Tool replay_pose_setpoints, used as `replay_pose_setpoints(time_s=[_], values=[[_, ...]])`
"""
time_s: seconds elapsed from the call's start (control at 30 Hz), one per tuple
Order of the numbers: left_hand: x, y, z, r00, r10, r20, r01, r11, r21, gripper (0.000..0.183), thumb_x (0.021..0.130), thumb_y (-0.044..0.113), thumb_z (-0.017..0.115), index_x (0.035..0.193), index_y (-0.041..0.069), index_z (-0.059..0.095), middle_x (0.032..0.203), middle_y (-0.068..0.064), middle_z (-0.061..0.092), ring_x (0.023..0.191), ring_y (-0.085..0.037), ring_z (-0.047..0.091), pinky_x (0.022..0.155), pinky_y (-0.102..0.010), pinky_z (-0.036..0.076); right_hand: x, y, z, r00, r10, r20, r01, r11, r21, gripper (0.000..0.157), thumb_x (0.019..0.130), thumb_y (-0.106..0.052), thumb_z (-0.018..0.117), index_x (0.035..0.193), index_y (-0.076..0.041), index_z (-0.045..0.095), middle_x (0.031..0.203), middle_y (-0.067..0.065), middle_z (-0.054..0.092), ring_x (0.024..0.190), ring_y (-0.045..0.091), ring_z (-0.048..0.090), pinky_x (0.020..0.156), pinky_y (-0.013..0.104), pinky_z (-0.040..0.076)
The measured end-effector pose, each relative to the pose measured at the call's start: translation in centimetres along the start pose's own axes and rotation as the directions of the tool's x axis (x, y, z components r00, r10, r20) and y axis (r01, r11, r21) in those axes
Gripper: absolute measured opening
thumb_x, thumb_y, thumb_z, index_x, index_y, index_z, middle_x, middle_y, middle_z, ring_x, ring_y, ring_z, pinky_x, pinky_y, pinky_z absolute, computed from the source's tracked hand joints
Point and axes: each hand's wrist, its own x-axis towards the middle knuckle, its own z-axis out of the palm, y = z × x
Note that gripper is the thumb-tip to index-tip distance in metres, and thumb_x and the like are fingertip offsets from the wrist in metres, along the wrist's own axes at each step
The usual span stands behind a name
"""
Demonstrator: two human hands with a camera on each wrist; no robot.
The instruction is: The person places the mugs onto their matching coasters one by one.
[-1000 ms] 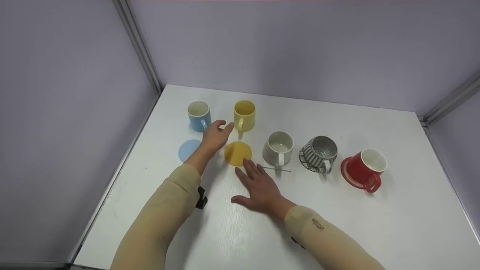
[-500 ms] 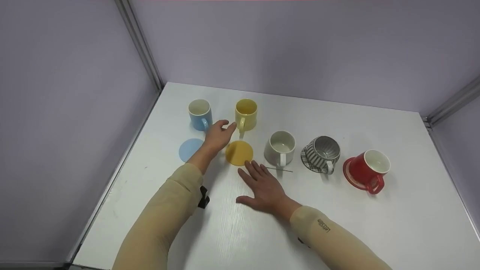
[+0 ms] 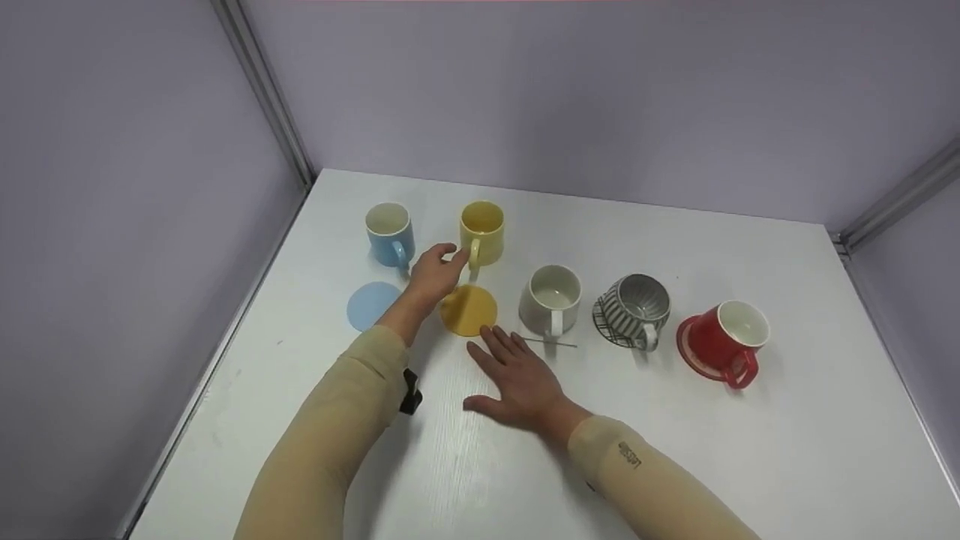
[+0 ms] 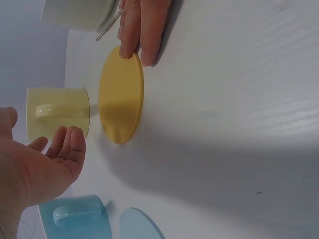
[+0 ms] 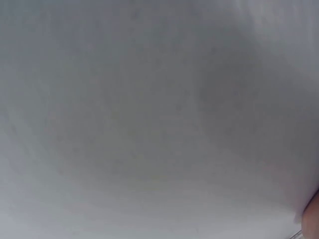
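My left hand [image 3: 436, 274] is beside the yellow mug [image 3: 491, 241], its thumb close to the handle. In the left wrist view the fingers [image 4: 70, 149] are loosely bent in front of the mug, apart from the thumb; whether they touch it I cannot tell. Flat on the table, my right hand [image 3: 521, 379] has its fingers spread, with fingertips at the near edge of the yellow round coaster [image 3: 466, 309]. The blue mug [image 3: 391, 244] stands left of my left hand, and a light blue coaster [image 3: 371, 306] lies nearer, partly covered by my left wrist.
To the right, a white mug [image 3: 541, 304] stands behind a thin coaster edge [image 3: 551, 343]. Beyond it are a grey striped cup [image 3: 630, 309] on a wire-patterned coaster [image 3: 606, 328] and a red mug [image 3: 712, 341] on a red coaster [image 3: 688, 352]. Walls [image 3: 525, 90] border the table.
My left thumb has come slightly closer to the yellow mug's handle. The right hand keeps its place by the coaster. The head view has shifted a little.
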Motion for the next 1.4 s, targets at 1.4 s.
replay_pose_setpoints(time_s=[1.4], values=[[1.2, -1.1, -0.4, 0.975, -0.185, 0.121, 0.203, 0.965, -0.164, 0.057, 0.112, 0.047, 0.045, 0.144, 0.0, 0.055, 0.12, -0.018, 0.065, 0.108, -0.03, 0.066, 0.101, -0.042, 0.054, 1.6, -2.6, 0.7, 0.999, -0.02, -0.025, 0.02, 1.0, 0.019, 0.091, 0.1, -0.08, 0.037, 0.168, -0.02, 0.033, 0.175, 0.011, 0.023, 0.161, 0.029, 0.019, 0.13, 0.044, 0.016]])
